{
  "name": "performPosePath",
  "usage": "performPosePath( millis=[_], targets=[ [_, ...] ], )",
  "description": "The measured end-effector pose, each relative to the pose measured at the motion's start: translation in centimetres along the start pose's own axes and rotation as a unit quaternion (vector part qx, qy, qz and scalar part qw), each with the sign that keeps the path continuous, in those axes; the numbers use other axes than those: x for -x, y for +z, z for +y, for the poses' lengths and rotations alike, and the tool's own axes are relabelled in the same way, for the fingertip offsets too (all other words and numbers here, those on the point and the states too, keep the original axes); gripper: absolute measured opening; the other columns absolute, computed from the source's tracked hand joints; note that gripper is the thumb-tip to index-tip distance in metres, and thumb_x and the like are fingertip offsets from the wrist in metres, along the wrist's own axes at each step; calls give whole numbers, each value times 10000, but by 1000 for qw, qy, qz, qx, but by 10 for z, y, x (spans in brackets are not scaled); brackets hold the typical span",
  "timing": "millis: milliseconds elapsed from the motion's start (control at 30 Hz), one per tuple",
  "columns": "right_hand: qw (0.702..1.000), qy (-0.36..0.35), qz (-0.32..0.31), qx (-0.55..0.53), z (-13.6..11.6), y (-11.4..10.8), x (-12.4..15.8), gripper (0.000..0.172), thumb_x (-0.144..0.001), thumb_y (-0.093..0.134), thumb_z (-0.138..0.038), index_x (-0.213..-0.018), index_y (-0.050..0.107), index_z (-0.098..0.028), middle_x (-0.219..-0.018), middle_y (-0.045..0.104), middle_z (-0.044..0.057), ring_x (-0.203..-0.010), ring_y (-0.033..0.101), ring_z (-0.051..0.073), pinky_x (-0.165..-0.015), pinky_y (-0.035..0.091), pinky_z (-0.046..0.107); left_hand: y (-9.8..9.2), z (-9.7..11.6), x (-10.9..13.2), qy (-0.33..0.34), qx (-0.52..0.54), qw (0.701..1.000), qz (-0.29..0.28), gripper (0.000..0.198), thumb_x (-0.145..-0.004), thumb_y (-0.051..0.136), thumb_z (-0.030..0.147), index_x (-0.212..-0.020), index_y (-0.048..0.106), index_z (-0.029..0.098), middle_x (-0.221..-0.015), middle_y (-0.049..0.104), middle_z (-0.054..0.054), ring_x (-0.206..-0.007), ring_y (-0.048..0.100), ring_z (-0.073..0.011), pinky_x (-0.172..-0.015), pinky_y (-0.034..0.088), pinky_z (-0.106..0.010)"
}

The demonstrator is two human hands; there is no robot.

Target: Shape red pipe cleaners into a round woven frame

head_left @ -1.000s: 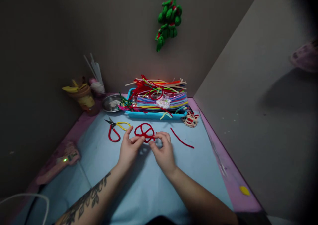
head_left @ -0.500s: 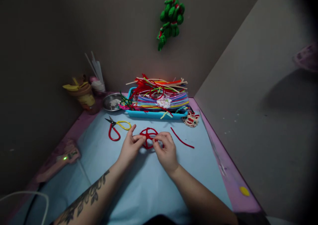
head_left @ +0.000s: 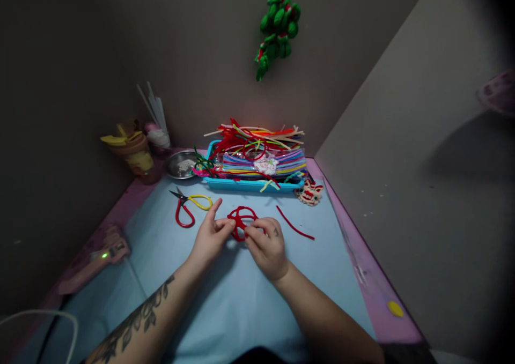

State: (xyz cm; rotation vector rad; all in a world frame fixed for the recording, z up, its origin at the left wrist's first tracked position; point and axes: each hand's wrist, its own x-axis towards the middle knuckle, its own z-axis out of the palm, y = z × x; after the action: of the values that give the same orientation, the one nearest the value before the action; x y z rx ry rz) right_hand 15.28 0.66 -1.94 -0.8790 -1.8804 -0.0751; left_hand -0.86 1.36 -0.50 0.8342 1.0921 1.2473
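Note:
A round red pipe cleaner frame (head_left: 241,209), a ring with spokes crossing at its middle, is held between my two hands just above the blue sheet (head_left: 245,305). My left hand (head_left: 212,234) pinches its left side with thumb and a fingertip, another finger raised. On the right, my right hand (head_left: 267,249) has its fingertips closed on the red pipe cleaner near the middle and hides part of the ring. A loose red pipe cleaner (head_left: 295,225) lies to the right. Scissors (head_left: 185,207) with one red and one yellow handle lie spread beyond my left hand.
At the back stands a blue tray (head_left: 253,185) heaped with coloured pipe cleaners (head_left: 261,163). A metal bowl (head_left: 177,172) sits left of it, a lion-like face (head_left: 309,193) right. A pink glue gun (head_left: 96,262) with a green light rests at left. A green ornament (head_left: 278,26) hangs above.
My right hand has turned slightly, its fingertips shifting a little left and down across the red frame. The left hand keeps its pinch almost unmoved.

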Motion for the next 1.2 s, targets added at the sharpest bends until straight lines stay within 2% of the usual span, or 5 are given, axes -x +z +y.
performPosePath(
  millis=[167, 333, 667, 933, 1200],
  targets=[
    [994, -92, 0, 55, 4, -6, -4, 200, -854, 596, -111, -997, 657, -237, -920, 640, 69, -847, 576, 197, -723, 466, 357, -3, 7, 0, -11, 5, 999, -40, 939, -689, 774, 328, -1455, 278, 109, -638, 608, 75, -574, 512, -75, -615, 385, -217],
    [993, -110, -16, 37, 4, -7, -4, 212, -844, 602, -107, -980, 675, -253, -954, 673, 62, -859, 607, 193, -734, 455, 357, -4, 8, 0, -13, 2, 999, -31, 961, -663, 763, 252, -1456, 245, 90, -634, 616, 69, -575, 524, -79, -620, 389, -217],
    [972, 178, -28, -154, -3, 7, -2, 86, -853, 576, -150, -844, 617, -225, -782, 684, 15, -752, 634, 175, -730, 510, 328, 1, 6, 4, 43, -50, 998, -24, 972, -678, 712, 204, -1492, 184, 144, -654, 576, 85, -609, 518, -93, -651, 417, -231],
    [980, 137, -37, -138, -6, 3, -1, 91, -859, 609, -173, -923, 656, -217, -832, 694, 36, -812, 629, 185, -793, 506, 340, -1, 1, 2, 83, -71, 994, -4, 882, -737, 676, 225, -1485, 210, 180, -689, 557, 70, -661, 525, -109, -695, 426, -253],
    [918, 320, -31, -231, -10, 5, -5, 90, -853, 618, -218, -858, 704, -191, -769, 716, 24, -677, 657, 149, -628, 525, 252, -3, 5, 7, 157, -172, 972, 16, 799, -780, 642, 221, -1478, 254, 208, -754, 570, 47, -739, 556, -135, -776, 440, -281]
  ],
)
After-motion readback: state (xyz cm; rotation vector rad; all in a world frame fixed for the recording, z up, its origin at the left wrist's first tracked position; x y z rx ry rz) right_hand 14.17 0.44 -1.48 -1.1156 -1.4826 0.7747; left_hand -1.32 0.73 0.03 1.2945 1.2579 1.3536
